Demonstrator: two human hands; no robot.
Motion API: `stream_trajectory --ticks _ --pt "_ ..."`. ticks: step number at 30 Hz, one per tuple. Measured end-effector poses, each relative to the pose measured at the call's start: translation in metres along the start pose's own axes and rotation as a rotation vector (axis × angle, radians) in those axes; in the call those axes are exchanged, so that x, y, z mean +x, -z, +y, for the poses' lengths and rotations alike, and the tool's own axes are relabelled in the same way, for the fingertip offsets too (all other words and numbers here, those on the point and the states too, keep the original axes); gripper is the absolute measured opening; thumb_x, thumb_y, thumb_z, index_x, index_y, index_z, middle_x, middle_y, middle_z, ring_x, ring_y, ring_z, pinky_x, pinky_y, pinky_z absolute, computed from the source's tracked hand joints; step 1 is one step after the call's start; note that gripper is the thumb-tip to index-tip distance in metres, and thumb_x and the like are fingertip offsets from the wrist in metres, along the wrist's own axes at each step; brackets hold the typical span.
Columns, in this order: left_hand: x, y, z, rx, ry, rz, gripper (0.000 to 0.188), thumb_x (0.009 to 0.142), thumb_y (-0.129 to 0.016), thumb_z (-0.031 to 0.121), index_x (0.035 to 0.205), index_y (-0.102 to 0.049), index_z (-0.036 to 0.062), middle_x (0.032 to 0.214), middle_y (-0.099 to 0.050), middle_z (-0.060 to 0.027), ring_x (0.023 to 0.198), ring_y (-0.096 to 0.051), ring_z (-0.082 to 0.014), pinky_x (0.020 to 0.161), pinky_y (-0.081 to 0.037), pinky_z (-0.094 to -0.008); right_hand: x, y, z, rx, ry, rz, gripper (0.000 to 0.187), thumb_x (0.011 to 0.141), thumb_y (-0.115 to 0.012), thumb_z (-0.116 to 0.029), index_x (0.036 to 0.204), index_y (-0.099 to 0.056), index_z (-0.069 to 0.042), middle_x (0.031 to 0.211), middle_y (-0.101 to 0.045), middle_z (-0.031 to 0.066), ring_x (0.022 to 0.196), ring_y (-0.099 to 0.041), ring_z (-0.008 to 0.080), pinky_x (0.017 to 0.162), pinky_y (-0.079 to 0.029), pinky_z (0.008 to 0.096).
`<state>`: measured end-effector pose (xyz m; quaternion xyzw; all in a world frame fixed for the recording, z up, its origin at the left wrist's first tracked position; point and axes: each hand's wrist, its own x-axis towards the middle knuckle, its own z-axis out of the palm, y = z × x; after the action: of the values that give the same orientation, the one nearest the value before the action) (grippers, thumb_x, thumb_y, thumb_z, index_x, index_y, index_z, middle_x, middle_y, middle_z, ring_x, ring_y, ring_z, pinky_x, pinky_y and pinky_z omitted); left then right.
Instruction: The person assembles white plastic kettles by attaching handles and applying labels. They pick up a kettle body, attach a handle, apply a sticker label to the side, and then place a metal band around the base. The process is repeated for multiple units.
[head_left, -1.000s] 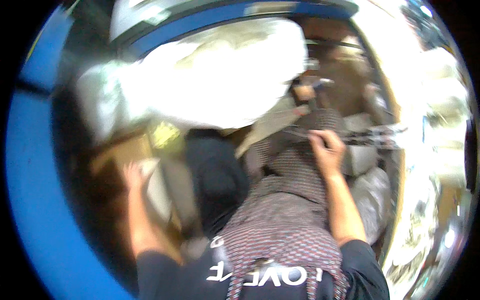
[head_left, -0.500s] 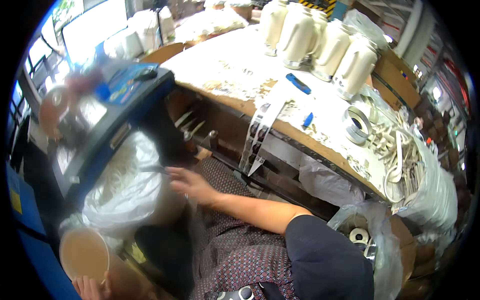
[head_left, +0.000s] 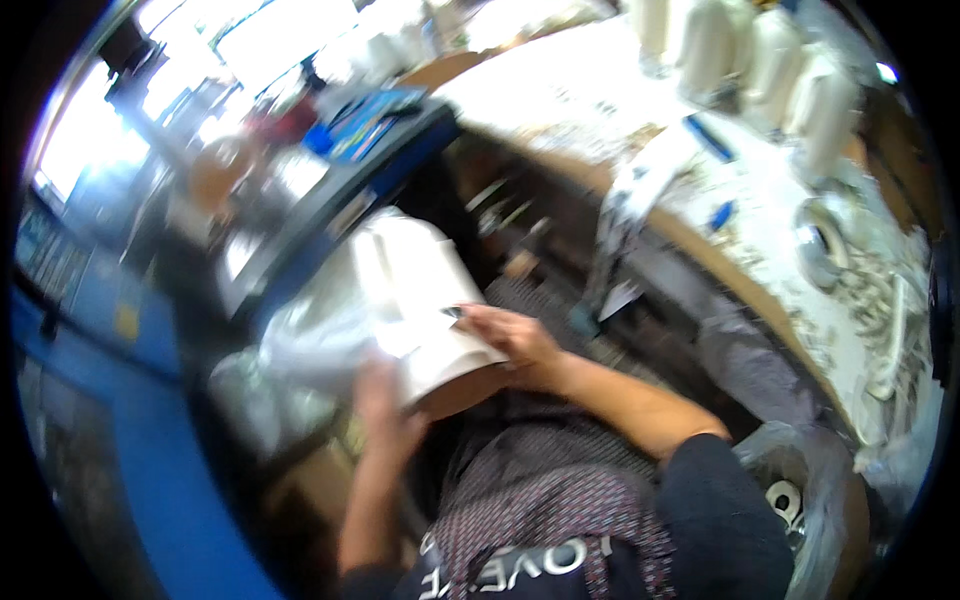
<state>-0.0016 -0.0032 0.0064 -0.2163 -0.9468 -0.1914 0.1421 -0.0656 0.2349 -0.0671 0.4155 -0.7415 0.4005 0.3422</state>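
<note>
Near littered surface, pale bottles and plastic bag, holds white tub between half-curled right hand and blurred left hand.

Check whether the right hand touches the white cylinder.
Touching: the head view shows the right hand with fingers on the right side of the white cylinder, no gap showing.

Workshop or small factory floor, by look of it. Long worn table, scraps strewn over top. Row of matching cream jugs on it, tape roll, blue-handled tool, heap of loose pale parts. Blue-sided machine housing opposite, plastic bag beneath. Person in patterned work apron.
</note>
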Motion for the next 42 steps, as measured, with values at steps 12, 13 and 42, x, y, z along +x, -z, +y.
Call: stream_trajectory --ticks 12,13,42 --pt "-0.045 -0.084 -0.014 -0.212 -0.018 0.135 0.072 0.055 -0.088 0.019 0.122 -0.062 0.0090 0.142 -0.041 -0.0236 0.124 -0.045 -0.0405 0.098 -0.042 -0.0465 -0.017 0.027 -0.042 0.186 -0.534 0.149 0.018 0.072 -0.077 0.001 0.088 -0.069 -0.003 0.089 -0.065 0.0097 0.081 -0.061 0.0243 0.072 -0.050 0.0324" --pt "-0.035 -0.080 -0.008 -0.198 -0.059 0.135 0.073 0.054 -0.091 0.025 0.120 -0.064 0.0096 0.141 -0.042 -0.0235 0.126 -0.045 -0.0393 0.100 -0.041 -0.0463 -0.017 0.027 -0.045 0.416 -0.764 0.155 0.011 0.079 -0.074 -0.001 0.088 -0.069 -0.002 0.082 -0.067 0.0067 0.076 -0.062 0.0169 0.071 -0.049 0.0276" --pt "-0.029 -0.078 0.010 -0.260 0.136 0.064 0.019 0.081 -0.071 0.007 0.073 -0.055 -0.0003 0.137 -0.043 -0.0228 0.121 -0.042 -0.0369 0.097 -0.037 -0.0436 -0.046 0.000 -0.068 0.445 -1.133 -0.011 0.005 0.085 -0.071 -0.006 0.085 -0.068 -0.002 0.076 -0.064 0.0004 0.067 -0.055 0.0050 0.063 -0.044 0.0211"
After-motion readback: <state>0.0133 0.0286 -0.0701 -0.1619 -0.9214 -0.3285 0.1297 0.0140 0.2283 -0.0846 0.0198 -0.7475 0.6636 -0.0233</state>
